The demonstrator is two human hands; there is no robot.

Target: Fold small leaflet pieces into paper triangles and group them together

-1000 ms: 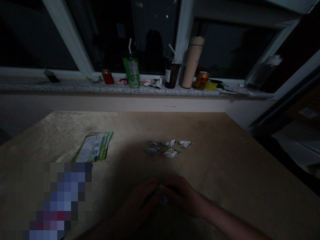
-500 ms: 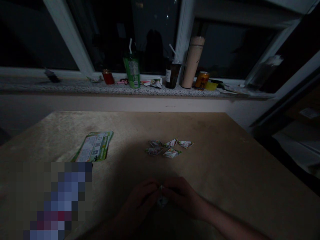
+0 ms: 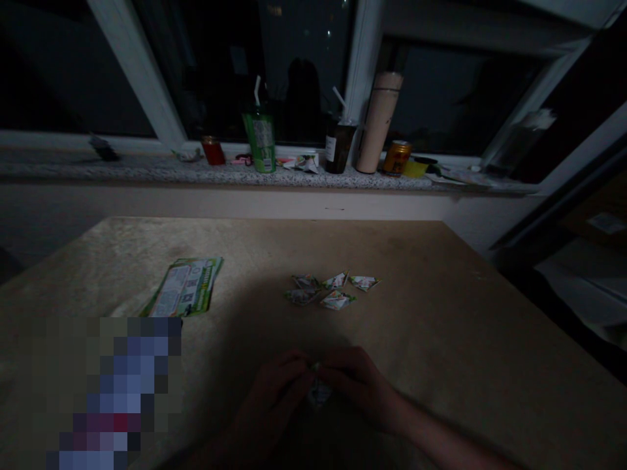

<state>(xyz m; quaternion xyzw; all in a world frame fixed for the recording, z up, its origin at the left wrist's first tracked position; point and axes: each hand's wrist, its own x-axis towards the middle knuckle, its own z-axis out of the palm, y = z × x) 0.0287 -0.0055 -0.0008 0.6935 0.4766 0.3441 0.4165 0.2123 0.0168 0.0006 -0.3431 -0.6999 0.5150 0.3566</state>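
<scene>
Both my hands meet low in the middle of the view, pinching a small folded paper piece (image 3: 319, 390) between their fingertips. My left hand (image 3: 277, 385) is closed on its left side, and my right hand (image 3: 360, 378) on its right. Much of the paper's top edge is hidden by my fingers, and the light there is dim. Beyond my hands lie several small folded paper triangles (image 3: 337, 300) with green and white print. To the left is a stack of green printed leaflets (image 3: 183, 290).
A pixelated blue patch (image 3: 132, 372) covers the table's left front. Behind the wooden table (image 3: 416, 261), a speckled windowsill (image 3: 294, 177) holds a green can (image 3: 262, 140), a dark cup with a straw (image 3: 339, 147), a pink flask (image 3: 379, 124), a gold can (image 3: 396, 158) and a red jar (image 3: 213, 150).
My hands stay in nearly the same place. The folded paper between them has turned slightly, with a little more of its lower part showing. The other things have not moved.
</scene>
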